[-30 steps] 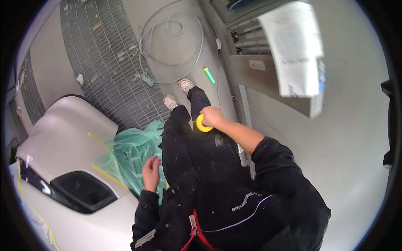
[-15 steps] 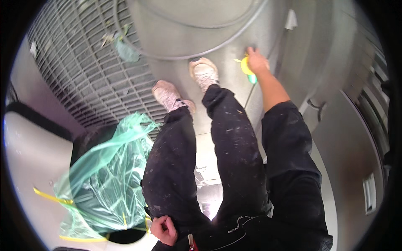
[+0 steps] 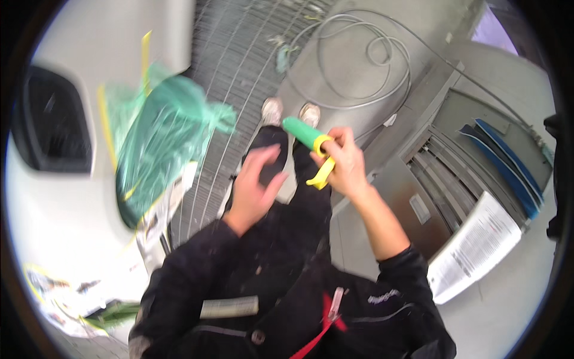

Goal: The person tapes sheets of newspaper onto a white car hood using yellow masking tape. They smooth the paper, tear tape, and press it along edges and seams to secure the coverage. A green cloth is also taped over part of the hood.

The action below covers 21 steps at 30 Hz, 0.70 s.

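My right hand (image 3: 347,163) is closed around the yellow end of a roll of green masking film with yellow tape (image 3: 304,133). A loose strip of yellow tape hangs below my fingers. The green end of the roll points away to the left, above my shoes. My left hand (image 3: 254,190) is held in front of my body, slightly blurred, with its fingers apart and nothing in it. It is near the roll but does not touch it.
Left, a white car body (image 3: 72,209) carries green film (image 3: 173,131) edged with yellow tape; printed paper covers a lower part. A grey hose (image 3: 359,107) lies coiled on the floor beside a metal grating (image 3: 230,78). Right are blue-edged panels (image 3: 502,161) and a white printed sheet (image 3: 478,248).
My right hand has come up from the floor with the masking film roll. My left hand has risen from my lap and opened. My view has turned and I am more upright.
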Each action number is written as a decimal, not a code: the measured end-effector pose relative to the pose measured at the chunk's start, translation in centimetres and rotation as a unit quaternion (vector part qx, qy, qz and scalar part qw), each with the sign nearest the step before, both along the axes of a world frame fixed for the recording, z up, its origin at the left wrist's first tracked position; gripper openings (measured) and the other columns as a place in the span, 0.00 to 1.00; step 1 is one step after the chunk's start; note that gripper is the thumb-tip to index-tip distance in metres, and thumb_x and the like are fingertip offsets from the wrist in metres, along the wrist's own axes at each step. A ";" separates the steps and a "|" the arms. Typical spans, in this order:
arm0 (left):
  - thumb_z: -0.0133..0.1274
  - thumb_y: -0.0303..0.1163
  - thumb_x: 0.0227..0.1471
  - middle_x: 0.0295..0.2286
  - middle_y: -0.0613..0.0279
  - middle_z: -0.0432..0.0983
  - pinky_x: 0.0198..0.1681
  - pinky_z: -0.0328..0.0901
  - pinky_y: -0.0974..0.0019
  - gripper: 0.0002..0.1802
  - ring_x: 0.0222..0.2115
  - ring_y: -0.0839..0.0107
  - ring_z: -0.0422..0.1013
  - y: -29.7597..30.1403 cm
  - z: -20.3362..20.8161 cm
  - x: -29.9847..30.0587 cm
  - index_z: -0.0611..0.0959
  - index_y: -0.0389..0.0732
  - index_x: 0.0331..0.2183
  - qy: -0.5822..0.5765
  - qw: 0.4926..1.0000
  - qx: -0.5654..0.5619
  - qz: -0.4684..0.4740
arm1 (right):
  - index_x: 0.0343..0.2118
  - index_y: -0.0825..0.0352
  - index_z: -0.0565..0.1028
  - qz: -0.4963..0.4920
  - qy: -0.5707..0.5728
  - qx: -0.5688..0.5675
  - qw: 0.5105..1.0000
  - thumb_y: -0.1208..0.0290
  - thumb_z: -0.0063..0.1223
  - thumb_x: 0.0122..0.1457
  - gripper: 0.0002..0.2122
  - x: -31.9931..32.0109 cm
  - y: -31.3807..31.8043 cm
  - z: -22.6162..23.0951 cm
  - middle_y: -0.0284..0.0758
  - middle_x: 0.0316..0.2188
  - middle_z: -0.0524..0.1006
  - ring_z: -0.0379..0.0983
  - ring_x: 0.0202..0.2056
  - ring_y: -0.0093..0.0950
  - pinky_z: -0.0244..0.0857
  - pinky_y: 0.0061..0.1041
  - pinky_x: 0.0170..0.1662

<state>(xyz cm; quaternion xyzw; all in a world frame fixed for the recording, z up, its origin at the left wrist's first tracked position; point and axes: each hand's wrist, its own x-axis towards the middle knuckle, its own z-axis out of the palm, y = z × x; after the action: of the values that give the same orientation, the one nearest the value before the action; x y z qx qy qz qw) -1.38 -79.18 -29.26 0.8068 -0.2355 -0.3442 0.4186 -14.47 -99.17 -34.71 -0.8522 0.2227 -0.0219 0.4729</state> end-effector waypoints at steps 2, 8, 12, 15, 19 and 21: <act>0.64 0.25 0.51 0.45 0.54 0.77 0.54 0.67 0.58 0.29 0.48 0.56 0.74 -1.2 5.5 1.6 0.78 0.36 0.55 0.006 0.998 -0.060 0.021 | 0.33 0.65 0.76 0.069 -0.054 -0.011 0.996 0.69 0.72 0.51 0.13 3.1 0.0 7.2 0.37 0.36 0.70 0.76 0.28 0.36 0.70 0.34 0.28; 0.65 0.24 0.52 0.42 0.56 0.81 0.51 0.70 0.64 0.13 0.45 0.63 0.78 5.0 16.2 3.2 0.87 0.37 0.42 -0.002 0.976 -0.182 0.123 | 0.33 0.64 0.78 0.267 -0.132 0.043 0.954 0.70 0.73 0.48 0.13 9.9 4.6 20.4 0.35 0.35 0.71 0.75 0.29 0.33 0.70 0.32 0.32; 0.63 0.22 0.54 0.38 0.60 0.83 0.48 0.71 0.66 0.08 0.41 0.70 0.79 13.2 19.6 -2.0 0.88 0.38 0.38 0.001 0.926 -0.208 0.314 | 0.35 0.64 0.77 0.424 -0.181 0.090 0.883 0.69 0.73 0.48 0.14 11.8 11.6 22.8 0.36 0.37 0.72 0.76 0.31 0.35 0.70 0.33 0.33; 0.61 0.20 0.56 0.35 0.60 0.83 0.47 0.71 0.67 0.06 0.39 0.70 0.79 18.1 21.5 -7.9 0.87 0.35 0.37 -0.036 0.889 -0.162 0.427 | 0.34 0.63 0.76 0.526 -0.175 0.131 0.822 0.67 0.73 0.50 0.14 10.7 17.4 23.6 0.36 0.38 0.72 0.76 0.33 0.36 0.70 0.33 0.34; 0.60 0.21 0.56 0.33 0.57 0.81 0.44 0.71 0.64 0.03 0.37 0.63 0.79 22.8 23.4 -14.0 0.84 0.34 0.34 -0.184 0.837 -0.030 0.514 | 0.35 0.64 0.77 0.590 -0.162 0.161 0.775 0.62 0.70 0.55 0.14 8.4 24.7 25.2 0.36 0.40 0.72 0.76 0.34 0.39 0.70 0.36 0.35; 0.58 0.20 0.56 0.32 0.56 0.80 0.43 0.71 0.63 0.02 0.35 0.61 0.78 24.9 23.9 -15.4 0.82 0.35 0.34 -0.249 0.793 -0.035 0.554 | 0.34 0.64 0.77 0.623 -0.148 0.131 0.757 0.61 0.67 0.57 0.12 7.9 27.9 26.2 0.36 0.42 0.74 0.79 0.34 0.40 0.71 0.38 0.35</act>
<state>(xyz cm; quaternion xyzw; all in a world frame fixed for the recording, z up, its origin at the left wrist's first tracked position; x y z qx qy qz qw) -16.73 -54.29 -5.36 0.8415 0.1439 0.1681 0.4929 -6.59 -71.29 -8.53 -0.7184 -0.4295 0.1809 0.5164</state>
